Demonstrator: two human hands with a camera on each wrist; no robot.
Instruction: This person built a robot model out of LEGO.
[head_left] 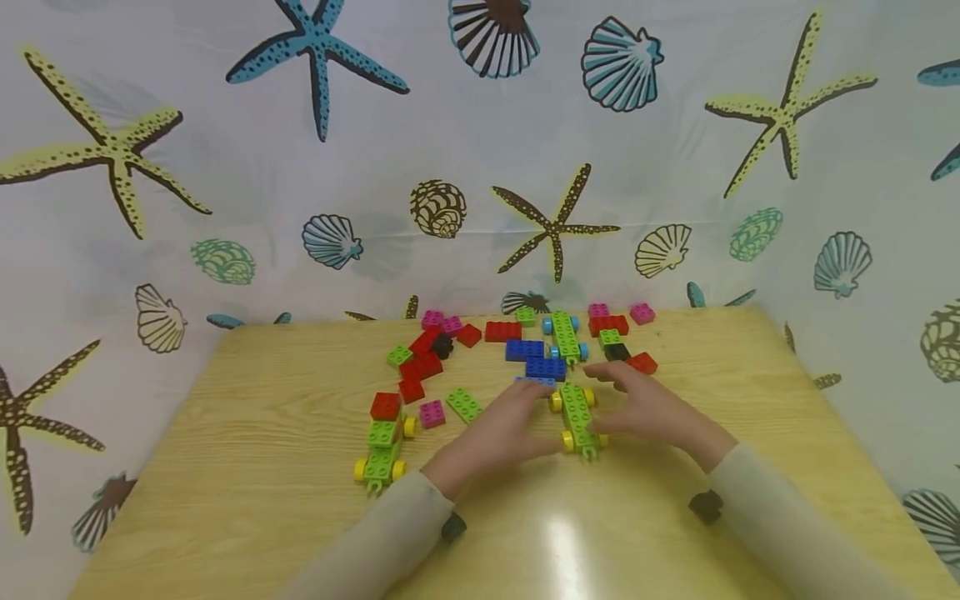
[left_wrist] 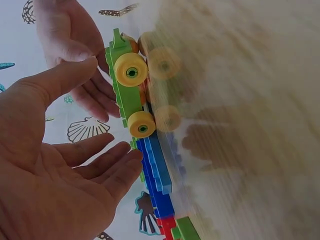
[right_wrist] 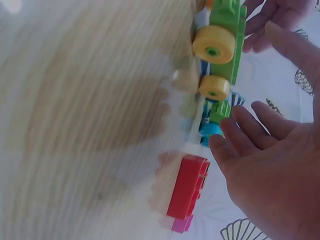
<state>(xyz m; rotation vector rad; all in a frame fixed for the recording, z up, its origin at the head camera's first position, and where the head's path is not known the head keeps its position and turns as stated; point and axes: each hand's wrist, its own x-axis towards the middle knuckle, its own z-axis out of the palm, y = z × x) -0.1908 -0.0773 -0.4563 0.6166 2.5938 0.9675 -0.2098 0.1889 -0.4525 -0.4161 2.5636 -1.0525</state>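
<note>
A green toy car base [head_left: 577, 414] with yellow wheels stands on the table between my two hands, its hook end toward me. To its left is my left hand [head_left: 497, 435], thumb and fingers spread apart, holding nothing. My right hand [head_left: 651, 407] curves around the other side with its fingers relaxed, thumb close to the wheels. In the left wrist view the left thumb tip overlaps the car base [left_wrist: 125, 92] near its hook end. The right wrist view has the right fingers beside the car base [right_wrist: 227, 50], the palm bare.
Another green car base [head_left: 564, 335] with blue wheels stands behind, near blue bricks [head_left: 545, 367]. At left is a yellow-wheeled car [head_left: 381, 461] topped by a red brick [head_left: 386, 406]. Several red, pink and green bricks lie toward the back, before a shell-patterned curtain [head_left: 480, 150].
</note>
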